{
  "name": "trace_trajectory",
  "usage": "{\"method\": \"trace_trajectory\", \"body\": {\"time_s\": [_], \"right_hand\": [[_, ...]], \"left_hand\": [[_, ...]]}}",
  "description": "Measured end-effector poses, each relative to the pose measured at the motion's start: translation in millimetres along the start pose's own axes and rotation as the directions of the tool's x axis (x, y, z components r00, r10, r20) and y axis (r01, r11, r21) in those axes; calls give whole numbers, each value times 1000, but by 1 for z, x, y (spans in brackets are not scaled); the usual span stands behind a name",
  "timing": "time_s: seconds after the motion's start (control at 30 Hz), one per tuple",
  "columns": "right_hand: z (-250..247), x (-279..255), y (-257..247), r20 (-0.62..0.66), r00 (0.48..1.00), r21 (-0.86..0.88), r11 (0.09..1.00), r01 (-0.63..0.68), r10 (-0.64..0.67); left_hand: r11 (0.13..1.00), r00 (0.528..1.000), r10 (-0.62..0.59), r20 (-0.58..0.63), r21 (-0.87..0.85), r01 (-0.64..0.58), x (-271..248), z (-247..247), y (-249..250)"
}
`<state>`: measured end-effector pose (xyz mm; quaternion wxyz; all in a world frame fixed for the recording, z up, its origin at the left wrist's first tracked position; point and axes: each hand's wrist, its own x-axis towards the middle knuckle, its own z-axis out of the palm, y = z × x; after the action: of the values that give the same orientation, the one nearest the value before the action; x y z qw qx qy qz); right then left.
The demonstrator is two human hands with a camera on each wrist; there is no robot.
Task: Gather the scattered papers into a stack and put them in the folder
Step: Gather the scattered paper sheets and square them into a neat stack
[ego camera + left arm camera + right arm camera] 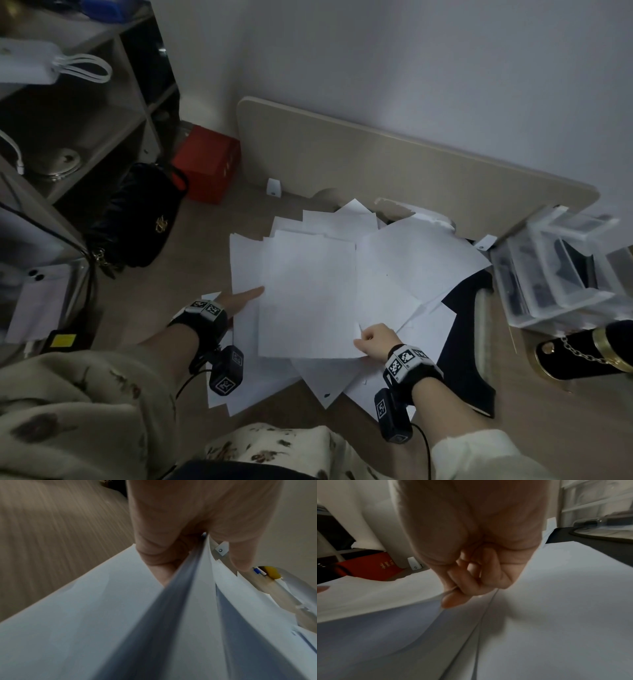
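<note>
Several white papers [404,260] lie overlapping on the wooden floor in the head view. A top sheaf [308,294] is lifted slightly. My left hand [251,294] holds its left edge, thumb on one side and fingers on the other, as the left wrist view shows [197,545]. My right hand [363,337] pinches the sheaf's near right corner with curled fingers [453,599]. A dark folder [469,308] lies flat at the right, partly hidden under the papers.
A shelf unit [102,113], a black bag [137,219] and a red box [205,164] stand at the left. A beige board [376,161] leans on the wall behind. Clear plastic drawers [555,274] and a black shoe [582,349] sit at the right.
</note>
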<state>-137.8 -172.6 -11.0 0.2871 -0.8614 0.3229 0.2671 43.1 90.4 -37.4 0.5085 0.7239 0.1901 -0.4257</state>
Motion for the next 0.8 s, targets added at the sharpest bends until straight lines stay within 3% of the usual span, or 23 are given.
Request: {"method": "trace_trajectory", "body": {"time_s": [0.17, 0.33, 0.43, 0.53, 0.8], "right_hand": [[7, 2, -6, 26, 999, 23, 999, -25, 25], [-5, 11, -2, -249, 963, 227, 973, -50, 108], [-4, 18, -10, -185, 975, 422, 906, -30, 119], [3, 25, -22, -75, 989, 497, 865, -76, 130], [20, 36, -37, -12, 996, 411, 908, -75, 88]], "left_hand": [[997, 999, 23, -33, 75, -20, -3, 1, 0], [999, 999, 35, -11, 38, -35, -11, 3, 2], [997, 999, 33, 4, 72, -33, -13, 4, 3], [994, 999, 43, -19, 102, -40, -8, 3, 2], [985, 992, 106, -70, 147, -95, -1, 3, -4]]}}
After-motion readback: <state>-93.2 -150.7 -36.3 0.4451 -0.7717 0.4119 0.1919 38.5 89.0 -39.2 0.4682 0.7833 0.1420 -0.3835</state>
